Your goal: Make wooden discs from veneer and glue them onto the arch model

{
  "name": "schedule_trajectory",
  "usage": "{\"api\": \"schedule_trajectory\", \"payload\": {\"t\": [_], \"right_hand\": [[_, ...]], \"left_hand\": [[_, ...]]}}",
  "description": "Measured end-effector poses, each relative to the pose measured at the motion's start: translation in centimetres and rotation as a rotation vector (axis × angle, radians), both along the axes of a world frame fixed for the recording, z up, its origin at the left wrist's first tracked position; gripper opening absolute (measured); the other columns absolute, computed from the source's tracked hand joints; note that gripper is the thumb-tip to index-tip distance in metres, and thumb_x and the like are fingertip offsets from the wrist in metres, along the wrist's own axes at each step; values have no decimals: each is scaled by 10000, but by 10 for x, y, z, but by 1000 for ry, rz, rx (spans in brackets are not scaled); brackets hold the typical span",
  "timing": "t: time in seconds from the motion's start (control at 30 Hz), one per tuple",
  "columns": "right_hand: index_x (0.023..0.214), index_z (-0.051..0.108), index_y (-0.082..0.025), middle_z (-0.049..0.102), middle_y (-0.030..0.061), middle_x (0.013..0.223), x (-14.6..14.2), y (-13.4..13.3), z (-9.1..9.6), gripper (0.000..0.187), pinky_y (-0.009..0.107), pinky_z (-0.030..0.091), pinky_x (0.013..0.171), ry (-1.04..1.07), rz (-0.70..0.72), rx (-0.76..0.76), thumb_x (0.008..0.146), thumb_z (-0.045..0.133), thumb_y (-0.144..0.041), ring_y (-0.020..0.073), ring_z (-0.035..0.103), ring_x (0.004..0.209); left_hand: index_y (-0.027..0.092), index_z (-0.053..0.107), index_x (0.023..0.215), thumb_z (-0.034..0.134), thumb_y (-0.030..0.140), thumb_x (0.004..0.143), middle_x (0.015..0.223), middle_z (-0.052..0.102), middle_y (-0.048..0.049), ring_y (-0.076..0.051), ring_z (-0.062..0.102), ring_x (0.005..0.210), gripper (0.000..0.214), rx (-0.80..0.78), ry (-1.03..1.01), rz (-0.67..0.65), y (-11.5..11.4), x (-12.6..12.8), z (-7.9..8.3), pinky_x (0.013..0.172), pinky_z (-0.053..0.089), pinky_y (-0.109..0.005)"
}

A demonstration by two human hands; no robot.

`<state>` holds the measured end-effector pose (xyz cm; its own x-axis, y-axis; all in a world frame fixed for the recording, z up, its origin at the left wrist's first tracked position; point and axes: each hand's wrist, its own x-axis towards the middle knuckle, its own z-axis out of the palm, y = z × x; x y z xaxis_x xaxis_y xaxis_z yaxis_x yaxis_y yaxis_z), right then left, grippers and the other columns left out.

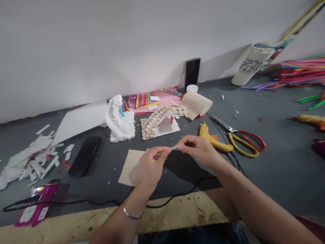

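Note:
Both hands meet above the grey table top, pinching a thin rolled paper stick between them. My left hand grips its left end with curled fingers. My right hand pinches the right end. Under my left hand lies a tan paper square. Just beyond stand an arch of small paper roll discs on a white card and a white ruffled paper model.
A yellow glue gun and red-and-yellow scissors lie right of my hands. A black phone and white paper scraps sit at left. Coloured pens, another phone against the wall, a white cup and coloured strips are behind. A black cable crosses the front.

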<state>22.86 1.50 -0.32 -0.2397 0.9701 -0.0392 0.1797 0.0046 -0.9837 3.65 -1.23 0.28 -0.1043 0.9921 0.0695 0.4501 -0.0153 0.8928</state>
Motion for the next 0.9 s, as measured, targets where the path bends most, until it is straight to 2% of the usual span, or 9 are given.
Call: {"api": "schedule_trajectory", "payload": {"t": [0.13, 0.23, 0.4, 0.5, 0.57, 0.67, 0.77, 0.9], "right_hand": [[846, 715, -173, 679, 19, 725, 3, 1, 1, 263, 288, 455, 655, -11, 7, 11, 807, 682, -431, 147, 599, 682], [826, 710, -181, 692, 24, 758, 3, 0, 4, 223, 290, 462, 667, -49, -7, 56, 821, 667, -401, 156, 610, 713], [806, 698, -197, 706, 24, 795, 0, -2, 11, 151, 302, 476, 714, -178, -30, 222, 853, 630, -324, 167, 634, 754], [802, 691, -198, 703, 24, 801, -1, -3, 13, 136, 297, 479, 721, -225, -7, 308, 868, 609, -284, 162, 637, 756], [805, 688, -199, 699, 23, 799, -1, -4, 14, 132, 294, 480, 722, -237, 7, 335, 874, 603, -272, 159, 637, 755], [805, 682, -206, 695, 19, 797, -2, -4, 16, 116, 295, 484, 715, -251, 10, 347, 872, 606, -263, 158, 638, 748], [805, 681, -212, 695, 18, 795, -4, -5, 17, 103, 298, 487, 708, -241, 17, 337, 863, 611, -259, 160, 639, 745], [777, 686, -208, 697, 18, 766, -7, -6, 17, 99, 288, 479, 682, -186, 23, 259, 835, 634, -269, 157, 631, 722]], "left_hand": [[257, 755, 819, 636, 459, 839, 792, 738, -6, -174, 619, 708, 236, 28, 36, -50, 3, -4, -3, 719, 451, -293], [259, 736, 796, 597, 442, 878, 771, 706, -3, -179, 606, 762, 243, 102, 142, -113, 4, -5, 0, 787, 419, -313], [250, 697, 809, 552, 360, 923, 1023, 704, -40, -221, 588, 1039, 215, 258, 434, -133, 3, -1, 11, 959, 318, -389], [221, 633, 846, 462, 260, 964, 1042, 703, -54, -216, 591, 1048, 211, 323, 497, -200, 2, 2, 9, 972, 323, -403], [210, 592, 896, 403, 217, 971, 969, 687, -60, -201, 607, 948, 204, 305, 482, -250, 1, 3, 5, 873, 400, -359], [208, 556, 929, 382, 220, 957, 844, 637, -47, -194, 603, 793, 177, 211, 465, -237, -2, 4, 1, 690, 437, -299], [212, 567, 952, 412, 253, 948, 809, 640, -30, -187, 620, 752, 160, 155, 427, -202, -5, 3, 4, 663, 436, -286], [231, 652, 1029, 551, 424, 905, 873, 716, -32, -192, 662, 791, 250, 68, 282, -209, -6, 3, 10, 674, 462, -277]]}}
